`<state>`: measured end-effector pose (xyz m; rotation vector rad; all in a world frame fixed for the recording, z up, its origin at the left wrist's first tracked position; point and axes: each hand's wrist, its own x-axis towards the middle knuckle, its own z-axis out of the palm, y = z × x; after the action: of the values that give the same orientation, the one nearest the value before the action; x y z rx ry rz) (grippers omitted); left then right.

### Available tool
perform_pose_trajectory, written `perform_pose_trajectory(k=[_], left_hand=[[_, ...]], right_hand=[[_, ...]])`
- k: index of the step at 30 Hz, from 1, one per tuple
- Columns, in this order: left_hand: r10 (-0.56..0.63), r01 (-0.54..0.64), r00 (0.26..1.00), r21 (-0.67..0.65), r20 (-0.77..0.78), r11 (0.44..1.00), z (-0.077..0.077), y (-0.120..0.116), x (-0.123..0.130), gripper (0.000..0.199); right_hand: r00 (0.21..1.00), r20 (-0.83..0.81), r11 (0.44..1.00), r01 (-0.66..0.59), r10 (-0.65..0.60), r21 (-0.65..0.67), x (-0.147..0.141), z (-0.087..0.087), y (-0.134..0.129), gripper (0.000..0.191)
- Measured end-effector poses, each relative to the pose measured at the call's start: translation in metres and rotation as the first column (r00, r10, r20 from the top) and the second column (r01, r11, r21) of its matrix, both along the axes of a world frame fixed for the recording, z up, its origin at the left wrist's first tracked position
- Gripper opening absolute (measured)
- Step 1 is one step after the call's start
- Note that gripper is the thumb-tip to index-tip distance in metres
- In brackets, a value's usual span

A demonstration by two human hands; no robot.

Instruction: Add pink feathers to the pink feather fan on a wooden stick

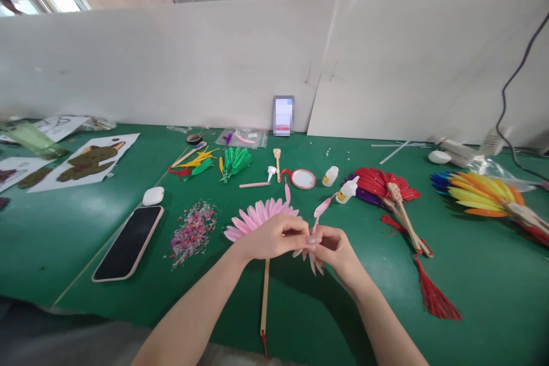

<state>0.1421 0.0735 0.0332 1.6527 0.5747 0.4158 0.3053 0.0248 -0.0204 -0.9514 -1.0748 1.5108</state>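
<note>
My left hand point(274, 237) and my right hand point(337, 249) meet in front of me, fingers pinched together around a small bunch of pink feathers point(316, 263). Feather tips stick out above and below the fingers. Under my left hand lies a pink feather fan point(253, 218), partly covered; its wooden handle point(265, 297) points towards me and ends in a red cord. A loose pink feather point(287, 191) lies beyond my hands. One pink feather point(322, 206) rises towards two white glue bottles point(346, 190). Exactly how the fingers grip each feather is hidden.
A black-screened phone point(128, 243) and a pile of coloured flakes point(194, 233) lie to the left. Green feathers point(235, 164) and a round mirror point(303, 179) are farther back. Red point(381, 183) and yellow-orange point(489, 194) feather fans lie right. A white panel point(171, 68) stands behind.
</note>
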Motion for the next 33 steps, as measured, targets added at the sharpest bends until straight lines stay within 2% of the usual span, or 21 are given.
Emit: perform_pose_trajectory(k=[3, 7, 9, 11, 15, 18, 20, 23, 25, 27, 30, 33], left_hand=[[0.074, -0.052, 0.992, -0.193, 0.107, 0.980, -0.009, -0.004, 0.006, 0.037], [0.229, -0.079, 0.941, -0.494, 0.251, 0.866, -0.022, -0.009, 0.017, 0.036], [0.306, -0.076, 0.898, -0.576, 0.315, 0.814, -0.023, -0.007, 0.018, 0.040], [0.354, -0.090, 0.861, -0.577, 0.365, 0.812, -0.019, -0.003, 0.015, 0.045], [0.397, -0.253, 0.856, -0.401, 0.331, 0.881, -0.012, 0.002, 0.011, 0.043], [0.424, -0.416, 0.873, -0.087, 0.241, 0.905, -0.009, -0.005, 0.014, 0.036], [0.418, -0.458, 0.877, 0.148, 0.238, 0.877, -0.009, -0.012, 0.016, 0.029], [0.387, -0.479, 0.873, 0.365, 0.297, 0.798, -0.008, -0.017, 0.015, 0.017], [0.396, -0.504, 0.861, 0.436, 0.319, 0.746, -0.008, -0.015, 0.012, 0.013], [0.431, -0.525, 0.851, 0.457, 0.300, 0.718, -0.008, -0.011, 0.008, 0.017], [0.461, -0.492, 0.867, 0.462, 0.187, 0.738, -0.011, -0.005, 0.005, 0.037], [0.391, -0.387, 0.915, 0.490, 0.100, 0.781, -0.016, -0.005, 0.007, 0.044]], right_hand=[[0.999, -0.051, 1.000, 0.004, -0.005, -0.014, 0.000, 0.000, 0.000, 0.032], [0.993, -0.122, 1.000, 0.007, -0.008, -0.012, 0.002, -0.001, 0.002, 0.032], [0.984, -0.175, 1.000, -0.002, 0.002, -0.002, 0.003, -0.002, 0.002, 0.034], [0.972, -0.236, 1.000, -0.021, 0.022, 0.009, 0.005, -0.002, 0.003, 0.035], [0.936, -0.343, 0.997, -0.080, 0.080, 0.013, 0.005, -0.002, 0.004, 0.043], [0.904, -0.402, 0.986, -0.168, 0.147, -0.017, 0.002, -0.004, 0.004, 0.059], [0.845, -0.476, 0.955, -0.296, 0.245, -0.034, 0.001, -0.008, 0.003, 0.074], [0.708, -0.584, 0.863, -0.505, 0.397, -0.025, -0.001, -0.015, 0.000, 0.090], [0.632, -0.620, 0.798, -0.602, 0.465, -0.015, -0.002, -0.020, -0.002, 0.097], [0.558, -0.651, 0.739, -0.674, 0.514, 0.005, -0.003, -0.025, -0.004, 0.100], [0.455, -0.698, 0.676, -0.735, 0.553, 0.056, -0.006, -0.030, -0.007, 0.103], [0.400, -0.726, 0.630, -0.774, 0.559, 0.059, -0.010, -0.034, -0.011, 0.105]])
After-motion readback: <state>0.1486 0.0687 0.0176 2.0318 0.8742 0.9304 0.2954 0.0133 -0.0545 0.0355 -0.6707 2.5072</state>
